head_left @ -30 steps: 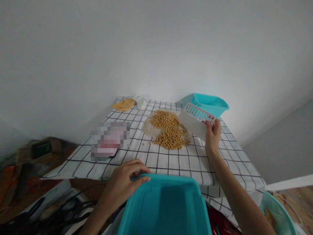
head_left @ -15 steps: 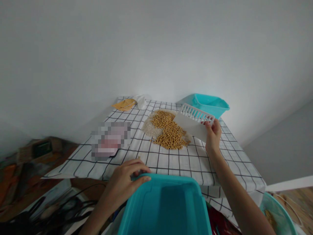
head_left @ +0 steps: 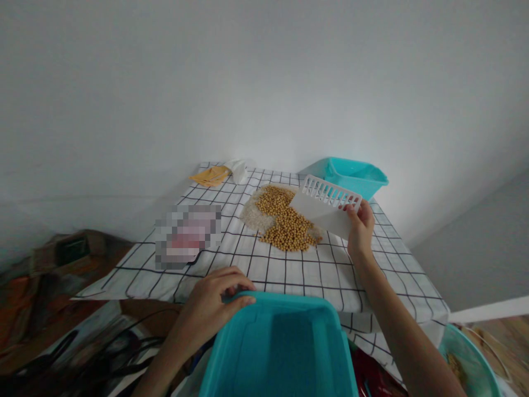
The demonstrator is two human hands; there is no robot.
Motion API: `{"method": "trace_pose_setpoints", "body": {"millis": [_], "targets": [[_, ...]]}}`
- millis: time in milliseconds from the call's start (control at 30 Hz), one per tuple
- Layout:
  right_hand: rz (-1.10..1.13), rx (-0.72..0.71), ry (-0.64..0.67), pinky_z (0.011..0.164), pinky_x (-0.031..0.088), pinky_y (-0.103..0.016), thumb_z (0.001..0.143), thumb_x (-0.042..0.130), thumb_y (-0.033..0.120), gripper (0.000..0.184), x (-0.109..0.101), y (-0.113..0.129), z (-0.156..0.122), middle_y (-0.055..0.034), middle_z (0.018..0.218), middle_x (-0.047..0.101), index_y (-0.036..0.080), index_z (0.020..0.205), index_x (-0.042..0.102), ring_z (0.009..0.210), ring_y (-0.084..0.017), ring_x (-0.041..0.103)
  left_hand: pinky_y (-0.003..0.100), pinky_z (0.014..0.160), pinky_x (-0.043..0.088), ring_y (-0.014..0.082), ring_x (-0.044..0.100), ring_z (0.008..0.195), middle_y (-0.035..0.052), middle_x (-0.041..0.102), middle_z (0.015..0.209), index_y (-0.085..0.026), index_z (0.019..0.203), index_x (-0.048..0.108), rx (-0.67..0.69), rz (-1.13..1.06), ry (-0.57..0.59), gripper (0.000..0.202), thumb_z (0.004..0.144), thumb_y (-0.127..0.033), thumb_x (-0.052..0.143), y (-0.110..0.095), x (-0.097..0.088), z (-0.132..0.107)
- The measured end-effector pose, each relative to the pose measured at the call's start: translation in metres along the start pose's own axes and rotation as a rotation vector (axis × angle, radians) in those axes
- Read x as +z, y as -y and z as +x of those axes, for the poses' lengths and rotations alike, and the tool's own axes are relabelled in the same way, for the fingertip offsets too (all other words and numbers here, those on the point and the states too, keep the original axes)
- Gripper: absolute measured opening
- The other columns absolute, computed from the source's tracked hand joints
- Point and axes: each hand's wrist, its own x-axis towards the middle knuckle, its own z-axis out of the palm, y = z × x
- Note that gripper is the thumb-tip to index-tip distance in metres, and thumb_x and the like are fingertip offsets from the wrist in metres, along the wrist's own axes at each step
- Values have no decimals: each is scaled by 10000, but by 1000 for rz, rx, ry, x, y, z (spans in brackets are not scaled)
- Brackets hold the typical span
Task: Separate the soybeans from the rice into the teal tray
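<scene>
My right hand (head_left: 360,227) is closed on a white slotted plastic scoop (head_left: 324,206), held tilted over the right side of a pile of yellow soybeans (head_left: 285,219) mixed with white rice (head_left: 253,216). The pile lies on a black-and-white checked cloth (head_left: 289,270) covering the table. My left hand (head_left: 215,306) grips the near-left rim of a turquoise plastic tub (head_left: 281,353) at the table's front edge.
A second turquoise tub (head_left: 351,175) stands at the back right. A yellow packet (head_left: 210,176) and a white bag (head_left: 237,170) lie at the back left. A blurred patch (head_left: 187,236) sits on the cloth's left. Dark cables (head_left: 91,358) hang at lower left; a teal bowl (head_left: 471,364) is at lower right.
The scoop in my right hand has moved left and a little lower, further over the beans. My left hand stays on the tub's rim.
</scene>
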Motion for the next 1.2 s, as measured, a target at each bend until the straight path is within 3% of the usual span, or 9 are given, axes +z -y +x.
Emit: {"method": "trace_pose_setpoints", "body": {"millis": [600, 967, 1200], "targets": [[6, -16, -5, 679, 410, -273, 768, 656, 367, 179, 0, 4, 1, 15, 787, 632, 219, 835, 581, 690, -146, 561, 334, 815, 482, 221, 638, 888, 21, 691, 854, -202, 793, 745, 40, 6, -38, 70, 781, -144, 708, 7, 3, -1], [23, -56, -48, 757, 419, -283, 760, 665, 367, 186, -1, 6, 4, 11, 829, 615, 211, 813, 579, 759, -146, 562, 365, 888, 460, 242, 618, 953, 34, 675, 916, -221, 782, 767, 69, 69, -80, 63, 752, -166, 763, 12, 4, 2], [12, 21, 13, 713, 424, -275, 738, 694, 350, 179, 2, 19, 3, -3, 825, 623, 197, 779, 610, 738, -146, 554, 360, 893, 444, 237, 600, 968, 16, 676, 933, -253, 790, 752, 83, 85, -41, 76, 754, -187, 765, 13, 3, 1]]}}
